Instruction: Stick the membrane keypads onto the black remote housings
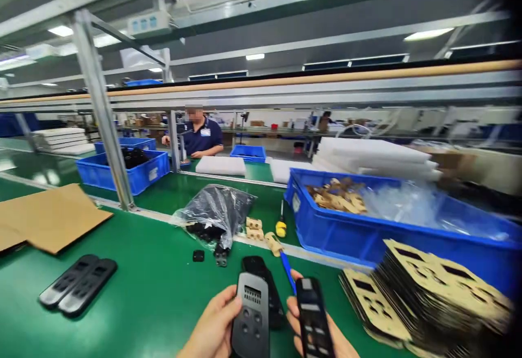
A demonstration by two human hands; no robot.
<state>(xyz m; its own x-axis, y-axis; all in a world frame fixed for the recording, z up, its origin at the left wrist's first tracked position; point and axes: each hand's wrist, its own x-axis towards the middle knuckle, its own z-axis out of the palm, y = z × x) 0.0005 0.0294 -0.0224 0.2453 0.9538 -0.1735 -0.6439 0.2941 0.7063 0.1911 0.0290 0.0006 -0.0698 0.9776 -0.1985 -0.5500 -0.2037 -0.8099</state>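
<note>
My left hand [216,320] is closed around a dark grey remote-control casing [250,314] with a small window and round button holes. In my right hand [296,314] is a glossy black remote-control casing [313,314]. A blue stick [287,271] with a cream-coloured end runs up from my right fingers; whether they grip it or it lies behind them, I cannot tell. Between the hands, partly hidden, more black casings [273,292] rest on the green table [155,292]. Beyond are a small black square piece [198,255] and a clear bag [220,205] of black parts.
Two dark casings [79,284] lie side by side at left, near brown cardboard [49,216]. Stacked tan panels [432,292] stand at right before a large blue bin [334,233]. A yellow-handled screwdriver [281,227] lies beyond my hands. A person [203,137] sits across the bench.
</note>
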